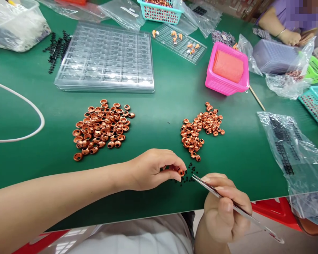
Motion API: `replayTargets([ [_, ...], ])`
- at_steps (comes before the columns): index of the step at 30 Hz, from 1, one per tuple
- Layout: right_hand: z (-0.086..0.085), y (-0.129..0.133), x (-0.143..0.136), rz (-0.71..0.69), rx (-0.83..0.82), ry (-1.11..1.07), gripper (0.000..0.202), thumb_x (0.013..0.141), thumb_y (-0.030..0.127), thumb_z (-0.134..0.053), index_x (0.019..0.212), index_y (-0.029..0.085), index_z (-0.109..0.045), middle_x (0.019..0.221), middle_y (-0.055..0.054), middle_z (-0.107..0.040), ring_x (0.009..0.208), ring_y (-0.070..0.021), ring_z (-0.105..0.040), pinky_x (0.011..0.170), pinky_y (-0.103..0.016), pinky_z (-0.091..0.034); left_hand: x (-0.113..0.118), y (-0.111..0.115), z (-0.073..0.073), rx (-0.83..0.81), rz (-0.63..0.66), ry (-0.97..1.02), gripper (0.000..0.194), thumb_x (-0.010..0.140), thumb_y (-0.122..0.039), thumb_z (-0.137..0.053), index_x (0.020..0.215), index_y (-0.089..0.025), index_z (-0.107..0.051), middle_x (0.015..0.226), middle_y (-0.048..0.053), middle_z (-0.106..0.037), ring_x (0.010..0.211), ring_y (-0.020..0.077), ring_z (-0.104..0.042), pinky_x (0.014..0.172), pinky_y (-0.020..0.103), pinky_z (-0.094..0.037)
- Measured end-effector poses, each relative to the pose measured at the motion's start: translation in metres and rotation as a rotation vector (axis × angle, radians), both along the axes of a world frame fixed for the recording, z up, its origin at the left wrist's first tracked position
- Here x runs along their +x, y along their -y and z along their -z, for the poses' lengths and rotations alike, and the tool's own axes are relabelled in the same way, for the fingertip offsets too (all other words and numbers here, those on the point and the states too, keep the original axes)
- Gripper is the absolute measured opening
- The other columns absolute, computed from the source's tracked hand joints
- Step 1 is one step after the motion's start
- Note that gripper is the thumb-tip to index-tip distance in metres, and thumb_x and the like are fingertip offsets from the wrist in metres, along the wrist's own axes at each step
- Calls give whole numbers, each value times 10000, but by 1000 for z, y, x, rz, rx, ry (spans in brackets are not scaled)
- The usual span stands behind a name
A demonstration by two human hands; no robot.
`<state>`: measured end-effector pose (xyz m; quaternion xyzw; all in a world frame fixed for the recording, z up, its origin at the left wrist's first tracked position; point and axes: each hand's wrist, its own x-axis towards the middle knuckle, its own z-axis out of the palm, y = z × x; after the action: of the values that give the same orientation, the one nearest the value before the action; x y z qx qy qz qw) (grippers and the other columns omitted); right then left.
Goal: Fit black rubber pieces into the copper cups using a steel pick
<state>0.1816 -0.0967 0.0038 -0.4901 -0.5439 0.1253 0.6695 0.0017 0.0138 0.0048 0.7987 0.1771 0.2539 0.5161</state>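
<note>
Between thumb and fingertips, my left hand [159, 168] pinches one small copper-coloured ring piece [181, 172]. My right hand [226, 208] grips metal tweezers [241, 210], whose tips point left toward that piece without touching it. Tiny black bits [192, 169] are scattered on the green table [159, 123] beside the tweezer tips and partly behind my left fingers. Beyond my left forearm lies a large pile of copper-coloured pieces [103, 128]. A second pile of smaller copper-coloured pieces [193, 135] sits above the black bits.
Stacked clear trays [106, 60] stand at the back left, and a pink basket [227, 86] with a red block is back right. A white cable [41, 118] loops at left. Plastic bags [291, 141] lie at right. Another person's hands [294, 37] are at the far right.
</note>
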Motion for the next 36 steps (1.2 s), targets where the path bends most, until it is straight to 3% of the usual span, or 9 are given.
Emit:
replayTargets([
  [4, -5, 1, 1, 19, -33, 53, 192, 988, 247, -392, 1001, 208, -580, 826, -46, -637, 742, -221, -664, 636, -448, -564, 0, 1, 0, 25, 5, 10, 90, 954, -214, -586, 988, -168, -656, 854, 28, -717, 764, 116, -618, 716, 197, -478],
  [8, 1, 3, 1, -22, -68, 31, 138, 966, 222, -461, 1009, 187, -588, 859, -55, -653, 788, -231, -684, 668, -443, -570, 0, 2, 0, 84, -17, 2, 70, 941, -170, -590, 986, -170, -644, 839, 11, -706, 752, 111, -598, 714, 194, -466],
  [13, 11, 9, 0, -46, -116, 45, 161, 916, 107, -526, 1035, 156, -622, 918, -73, -690, 866, -242, -706, 723, -434, -570, -1, 5, -4, 161, -71, -60, 76, 950, -181, -569, 984, -167, -635, 819, 18, -691, 737, 127, -587, 711, 228, -472],
  [22, 12, 12, 1, -99, -191, 172, 336, 810, -30, -611, 1071, 181, -630, 1005, -69, -727, 923, -221, -705, 782, -415, -578, -1, 8, -5, 223, -134, -63, 64, 932, -160, -588, 974, -151, -635, 819, 28, -696, 730, 137, -587, 703, 247, -480],
  [36, 10, 9, 2, -139, -274, 268, 324, 807, 21, -662, 1074, 200, -619, 993, -63, -734, 910, -203, -708, 787, -396, -596, -1, 8, -3, 240, -144, -65, 70, 914, -138, -601, 976, -141, -634, 813, 30, -685, 722, 137, -583, 688, 242, -478],
])
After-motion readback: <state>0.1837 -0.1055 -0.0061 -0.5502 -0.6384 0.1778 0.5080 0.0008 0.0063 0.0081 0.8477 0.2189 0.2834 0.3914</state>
